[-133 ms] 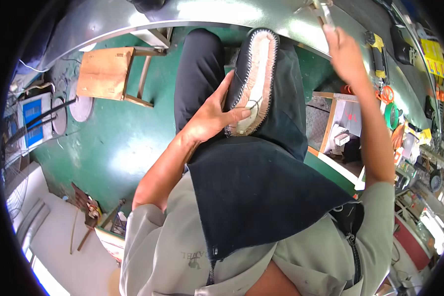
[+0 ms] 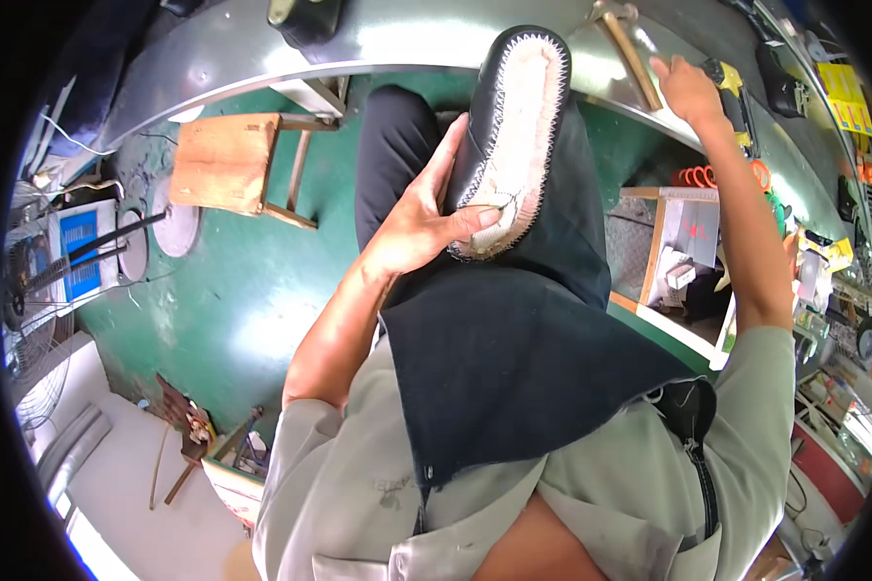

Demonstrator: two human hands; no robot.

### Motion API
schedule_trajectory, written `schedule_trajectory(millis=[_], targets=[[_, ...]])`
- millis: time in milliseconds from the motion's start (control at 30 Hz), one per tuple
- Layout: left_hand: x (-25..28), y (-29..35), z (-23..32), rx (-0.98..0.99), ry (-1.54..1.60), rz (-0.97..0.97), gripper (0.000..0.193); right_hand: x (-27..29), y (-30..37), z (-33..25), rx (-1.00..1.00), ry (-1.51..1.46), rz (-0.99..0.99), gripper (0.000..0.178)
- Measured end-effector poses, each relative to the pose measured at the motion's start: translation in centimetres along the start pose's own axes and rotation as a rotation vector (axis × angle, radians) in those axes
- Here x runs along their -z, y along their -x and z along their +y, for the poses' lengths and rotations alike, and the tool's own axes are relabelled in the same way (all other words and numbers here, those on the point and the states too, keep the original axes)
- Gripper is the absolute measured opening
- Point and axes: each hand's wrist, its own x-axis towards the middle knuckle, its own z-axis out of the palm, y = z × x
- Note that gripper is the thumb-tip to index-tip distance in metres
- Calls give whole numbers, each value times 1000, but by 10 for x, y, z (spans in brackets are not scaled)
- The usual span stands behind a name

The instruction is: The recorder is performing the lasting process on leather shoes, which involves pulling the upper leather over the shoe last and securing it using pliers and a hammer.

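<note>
My left hand point(image 2: 421, 218) grips a black shoe point(image 2: 475, 131) turned bottom up over my lap. The thumb presses on the pale underside point(image 2: 518, 126) near its lower end, and the fingers go round the black side. White zigzag stitching runs around the edge of that underside. My right hand point(image 2: 693, 92) is over the metal bench point(image 2: 407, 44), thumb and forefinger apart and nothing seen in it. Just left of it, a hammer point(image 2: 632, 60) with a wooden handle lies at the bench edge. A yellow-and-black tool point(image 2: 731, 97) lies close on its right.
Another black shoe point(image 2: 305, 19) stands on the bench at the far left. A wooden stool point(image 2: 228, 160) is on the green floor. An orange coiled hose point(image 2: 698, 176) hangs near the right-hand shelf unit point(image 2: 654, 247). A fan point(image 2: 39, 339) stands at left.
My right hand has let go of the hammer, which now lies on the bench, and has moved right. The shoe remains in my left hand; the view has shifted slightly.
</note>
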Motion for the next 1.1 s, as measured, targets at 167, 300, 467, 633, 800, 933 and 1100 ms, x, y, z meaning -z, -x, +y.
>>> schedule_trajectory(millis=[167,300,467,633,800,933,1100], targets=[[4,-26,60,-302,-277,-65,110,50,37,-43,-73,-1007,-297,83],[2,-58,132,-602,-985,63,103,81,66,-104,382,-2108,-1360,89],[55,-77,137,-447,-1066,104,82,42,60,-167,130,-3040,-1316,71],[50,-49,69,-98,-712,29,99,-27,56,-220,-184,-2954,-1021,62],[38,-50,41,-75,-789,173,102,-25,56,-232,-291,-2878,-916,60],[46,-56,32,-74,-699,166,100,-41,53,-229,-193,-2876,-919,63],[53,-54,26,-40,-511,134,101,-33,56,-233,-289,-2731,-798,59]])
